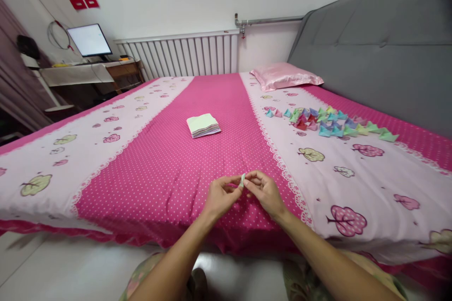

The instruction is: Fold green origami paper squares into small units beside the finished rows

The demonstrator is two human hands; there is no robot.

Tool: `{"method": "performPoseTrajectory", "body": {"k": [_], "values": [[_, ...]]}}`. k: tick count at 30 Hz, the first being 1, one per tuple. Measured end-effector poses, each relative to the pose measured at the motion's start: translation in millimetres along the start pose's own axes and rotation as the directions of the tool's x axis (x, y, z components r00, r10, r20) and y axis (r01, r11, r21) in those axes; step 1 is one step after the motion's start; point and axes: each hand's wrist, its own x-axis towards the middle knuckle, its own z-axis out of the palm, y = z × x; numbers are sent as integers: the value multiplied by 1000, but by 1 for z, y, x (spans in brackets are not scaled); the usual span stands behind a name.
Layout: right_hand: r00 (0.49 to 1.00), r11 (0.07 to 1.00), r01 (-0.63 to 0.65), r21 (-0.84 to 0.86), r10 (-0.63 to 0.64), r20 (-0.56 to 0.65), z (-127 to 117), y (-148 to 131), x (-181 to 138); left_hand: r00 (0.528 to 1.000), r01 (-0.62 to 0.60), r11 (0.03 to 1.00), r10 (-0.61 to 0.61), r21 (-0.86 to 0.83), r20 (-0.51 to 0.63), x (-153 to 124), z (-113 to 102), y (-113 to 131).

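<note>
A small folded piece of pale green paper (242, 180) is pinched between both my hands, above the front part of the pink bed. My left hand (223, 195) grips it from the left with thumb and fingers. From the right, my right hand (263, 191) pinches it too, and the fingers cover part of it. Farther back on the dotted pink stripe lies a stack of square paper sheets (204, 125), pale green on top. To the right, several folded paper boats (332, 122) in many colours stand in loose rows on the bedspread.
The bed (151, 174) has a pink bedspread with a tree print. A pink pillow (284, 75) lies by the grey headboard (374, 51). Behind the bed are a white radiator (183, 54) and, at left, a desk (81, 74) with a lit monitor (89, 40).
</note>
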Motion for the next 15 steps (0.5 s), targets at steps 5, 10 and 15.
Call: {"method": "performPoseTrajectory", "body": {"k": [5,10,15], "values": [[1000,1000,11,-22,-11,7,1,-2,-1,1000,15,1000,-14,20,-11,-1,0,3],[997,994,69,-90,-71,-12,2,-1,-2,1000,-12,998,14,63,-25,-2,2,2],[996,989,86,-119,-89,-23,2,2,-3,998,-36,998,39,56,-46,-2,6,0]]}}
